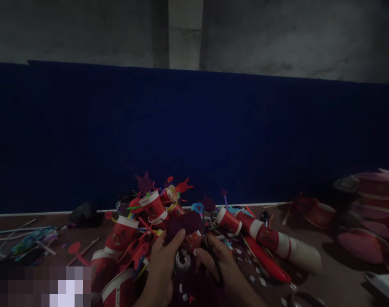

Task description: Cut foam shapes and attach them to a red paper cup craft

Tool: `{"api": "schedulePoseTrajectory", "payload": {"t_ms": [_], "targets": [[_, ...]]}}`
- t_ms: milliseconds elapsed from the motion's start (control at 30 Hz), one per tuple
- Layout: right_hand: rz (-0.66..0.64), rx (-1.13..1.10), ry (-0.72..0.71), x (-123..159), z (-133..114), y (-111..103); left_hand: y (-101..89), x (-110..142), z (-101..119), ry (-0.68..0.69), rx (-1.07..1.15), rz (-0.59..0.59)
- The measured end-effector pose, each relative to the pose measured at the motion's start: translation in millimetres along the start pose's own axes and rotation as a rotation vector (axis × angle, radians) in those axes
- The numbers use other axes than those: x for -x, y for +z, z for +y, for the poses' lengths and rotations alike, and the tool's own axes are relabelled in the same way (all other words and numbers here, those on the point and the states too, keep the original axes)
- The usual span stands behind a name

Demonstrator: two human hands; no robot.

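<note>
My left hand [164,256] pinches a dark purple sheet [181,224], likely paper, with the thumb on top. My right hand [224,260] grips a pair of scissors [203,219], whose blades point up beside the sheet's right edge. Dim light hides whether the blades touch it. Between my hands shows a small red printed piece [193,242]; I cannot tell whether it is held. Below it lies a roll of tape [182,261]. Small white scraps [252,278] are scattered around my right hand.
Red paper cups [126,234] with straws and cut-out shapes crowd the left. A row of nested cups [274,241] and a long red tool [268,262] lie right. Pink-and-red stacked items [378,204] stand far right. A blue panel [194,136] rises behind the table.
</note>
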State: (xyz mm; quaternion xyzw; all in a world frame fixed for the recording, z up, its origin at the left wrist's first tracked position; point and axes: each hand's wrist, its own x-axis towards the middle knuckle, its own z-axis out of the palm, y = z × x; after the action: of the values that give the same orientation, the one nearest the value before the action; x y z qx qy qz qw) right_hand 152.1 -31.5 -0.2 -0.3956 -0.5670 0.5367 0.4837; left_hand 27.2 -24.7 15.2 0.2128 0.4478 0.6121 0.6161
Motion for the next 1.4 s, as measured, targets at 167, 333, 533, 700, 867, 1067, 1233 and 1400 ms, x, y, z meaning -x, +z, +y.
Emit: {"api": "schedulePoseTrajectory", "payload": {"t_ms": [167, 333, 533, 700, 867, 1067, 1233, 1400], "targets": [[0.004, 0.039, 0.008, -1.1, 0.7, -1.3, -0.9, 3.1, 0.9, -0.009, -0.007, -0.008], [0.030, -0.006, -0.012, -1.6, 4.0, -1.5, 0.1, 5.0, 2.5, 0.002, -0.003, 0.017], [0.031, -0.008, 0.002, -3.6, 7.7, -2.8, 0.5, 5.2, 5.7, 0.009, -0.029, 0.010], [0.050, 0.043, -0.007, -4.6, 9.2, -4.8, 0.4, 4.8, 8.7, 0.017, -0.022, -0.012], [0.057, 0.034, 0.081, -1.7, 3.3, -3.9, -3.9, -2.9, 6.6, 0.019, 0.002, -0.024], [0.059, 0.080, 0.093, -3.9, 3.8, -4.7, -6.4, -7.7, 7.6, -0.011, 0.002, 0.000], [0.072, 0.107, 0.111, -4.1, 4.2, -6.0, -3.6, -4.2, 11.3, 0.010, 0.002, -0.017], [0.050, 0.133, 0.126, -3.9, 5.7, -7.3, -5.9, -5.7, 11.3, 0.015, 0.022, -0.026]]}}
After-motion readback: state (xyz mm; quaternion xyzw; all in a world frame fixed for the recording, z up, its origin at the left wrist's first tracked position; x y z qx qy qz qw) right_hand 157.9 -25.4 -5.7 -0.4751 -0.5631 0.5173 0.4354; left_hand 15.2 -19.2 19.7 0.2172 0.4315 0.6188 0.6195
